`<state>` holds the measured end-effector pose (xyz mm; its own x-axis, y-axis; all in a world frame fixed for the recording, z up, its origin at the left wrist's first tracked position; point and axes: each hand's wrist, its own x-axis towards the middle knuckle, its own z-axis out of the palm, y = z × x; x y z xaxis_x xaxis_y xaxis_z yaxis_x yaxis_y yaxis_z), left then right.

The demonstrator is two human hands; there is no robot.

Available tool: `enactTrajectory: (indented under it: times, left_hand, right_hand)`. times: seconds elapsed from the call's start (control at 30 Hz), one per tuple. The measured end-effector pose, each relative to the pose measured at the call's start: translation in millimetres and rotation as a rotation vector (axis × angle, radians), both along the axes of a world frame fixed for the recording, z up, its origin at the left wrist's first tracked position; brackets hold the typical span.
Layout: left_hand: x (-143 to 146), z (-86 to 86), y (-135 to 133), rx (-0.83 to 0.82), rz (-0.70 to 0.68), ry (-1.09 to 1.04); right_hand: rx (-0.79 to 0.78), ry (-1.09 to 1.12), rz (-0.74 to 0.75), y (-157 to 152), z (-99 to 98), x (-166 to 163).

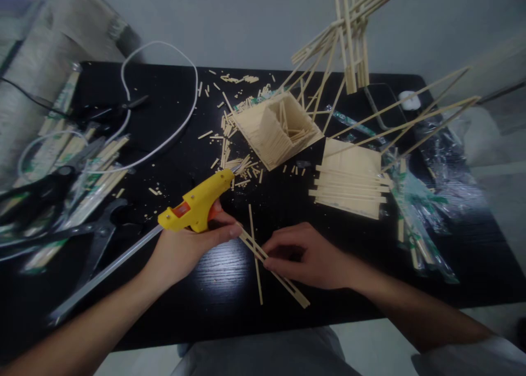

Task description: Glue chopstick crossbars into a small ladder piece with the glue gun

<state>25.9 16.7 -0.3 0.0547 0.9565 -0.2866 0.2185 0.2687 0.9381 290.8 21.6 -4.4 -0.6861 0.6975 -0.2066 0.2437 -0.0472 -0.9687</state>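
Observation:
My left hand (187, 247) is closed around the grip of a yellow hot glue gun (197, 203), whose nozzle points up and to the right. Its thumb also touches the upper end of a pair of joined wooden sticks (273, 266) lying on the black table (217, 288). My right hand (304, 255) rests curled on the middle of those sticks, fingertips pinching them. A single thin stick (255, 255) lies crossed under them.
A stick-built box (277, 126) and a flat stick panel (351, 178) sit further back, with a tall stick frame (349, 36) rising above. Scissors (53, 184), a white cable (164, 96), wrapped chopsticks (86, 173) lie left; plastic wrappers (427, 211) right. Stick offcuts (234, 146) are scattered.

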Motion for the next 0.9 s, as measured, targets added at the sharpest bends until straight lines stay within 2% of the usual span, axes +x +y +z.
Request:
enactTrajectory:
  times: [0.17, 0.33, 0.5, 0.67, 0.77, 0.8, 0.9]
  left_hand:
    - [1.5, -0.2, -1.2, -0.047, 0.009, -0.106]
    - [3.3, 1.1, -1.4, 0.004, 0.000, 0.008]
    - [-2.5, 0.4, -0.7, -0.016, 0.034, -0.047]
    - [-13.5, 6.9, 5.7, 0.004, 0.220, -0.126]
    - [-14.1, 10.1, 13.6, 0.088, 0.399, -0.200]
    - [-13.4, 10.1, 16.3, 0.151, 0.503, -0.218]
    - [-10.4, 8.6, 22.3, 0.208, 0.595, -0.256]
  right_hand:
    - [0.001, 0.001, -0.019, -0.7, -0.5, 0.7]
    - [-0.004, 0.008, -0.013, -0.3, -0.2, -0.5]
    - [-0.043, 0.045, -0.025, 1.0, 0.7, -0.3]
    - [-0.153, 0.070, -0.131, 2.7, -0.5, 2.1]
    - [-0.250, 0.121, -0.250, 4.6, -3.3, 2.8]
    - [-0.275, 0.140, -0.287, 5.4, -4.1, 2.7]
    - [-0.298, 0.181, -0.368, 7.5, -5.6, 2.2]
